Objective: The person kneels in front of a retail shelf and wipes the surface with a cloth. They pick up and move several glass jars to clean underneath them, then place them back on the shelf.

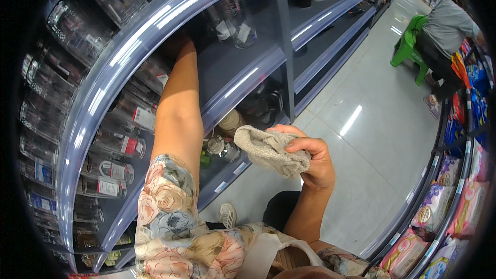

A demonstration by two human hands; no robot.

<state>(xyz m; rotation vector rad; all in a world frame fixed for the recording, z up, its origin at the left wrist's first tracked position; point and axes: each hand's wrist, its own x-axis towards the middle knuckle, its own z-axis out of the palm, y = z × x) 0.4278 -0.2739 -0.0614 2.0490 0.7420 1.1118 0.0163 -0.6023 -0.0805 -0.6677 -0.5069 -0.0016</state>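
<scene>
My right hand [316, 157] grips a bunched grey-beige cloth [271, 149] in front of the lower shelves, over the floor. My left arm reaches over a clear shelf-edge strip [248, 81] into the middle shelf. Deep in shadow there, my left hand [181, 44] is mostly hidden, so its fingers and anything in them cannot be made out. To its right on this grey shelf [232, 66] stand clear containers [236, 27] with white tags. Left of the arm are several clear glass or plastic cups [126, 143] with red and white labels.
Clear jars [79, 31] crowd the upper shelf. Bottles [223, 147] stand on the bottom shelf beneath the cloth. Across the tiled aisle [360, 170], packaged goods [432, 209] fill another shelf. Farther along, a person [447, 27] in grey sits on a green plastic stool [412, 46].
</scene>
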